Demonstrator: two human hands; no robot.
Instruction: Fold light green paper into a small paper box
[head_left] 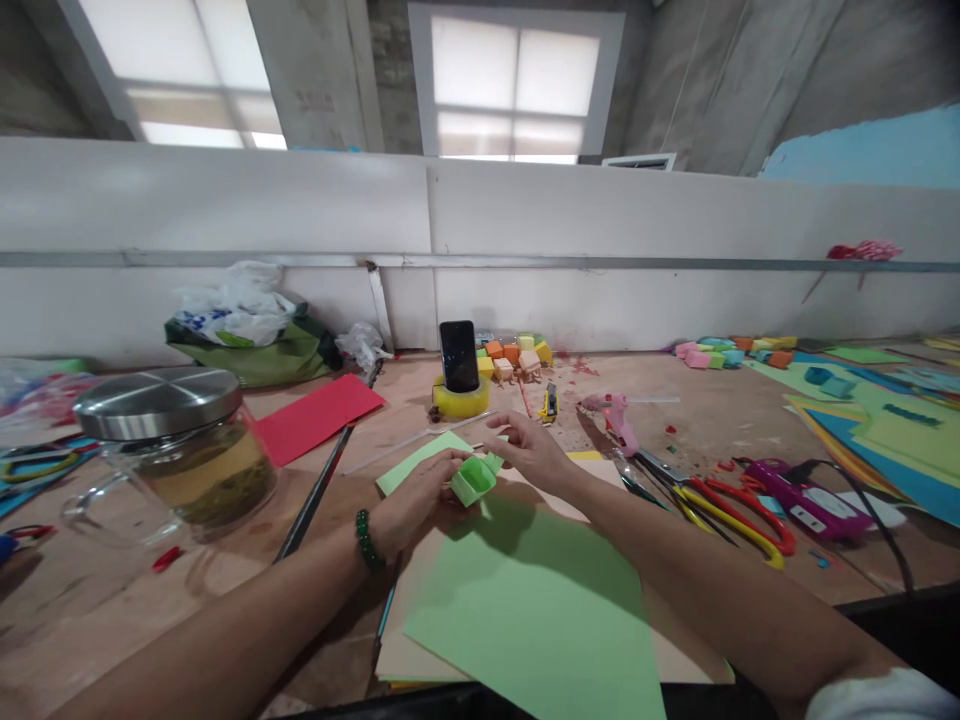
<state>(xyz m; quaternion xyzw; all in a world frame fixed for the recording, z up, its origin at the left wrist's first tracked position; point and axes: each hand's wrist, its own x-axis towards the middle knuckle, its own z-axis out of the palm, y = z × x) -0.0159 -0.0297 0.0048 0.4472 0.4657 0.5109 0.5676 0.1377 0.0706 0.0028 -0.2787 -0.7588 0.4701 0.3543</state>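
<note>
**Head view: a crowded craft table under two bright windows**

Head view: both hands meet over the wooden table [675,420]. The left hand [416,505] and right hand [529,450] pinch a small folded green paper box [474,478] between their fingers, just above a large green sheet [540,610]. A lidded glass jar [176,450] stands to the left, a red sheet [315,415] behind it. A phone [458,356] leans upright in a yellow tape roll [460,402], with small coloured boxes [514,358] beside it. Scissors [742,510] and a pink glue gun [619,418] lie to the right. A white wall panel [600,220] backs the table, windows [514,85] above it.
</note>
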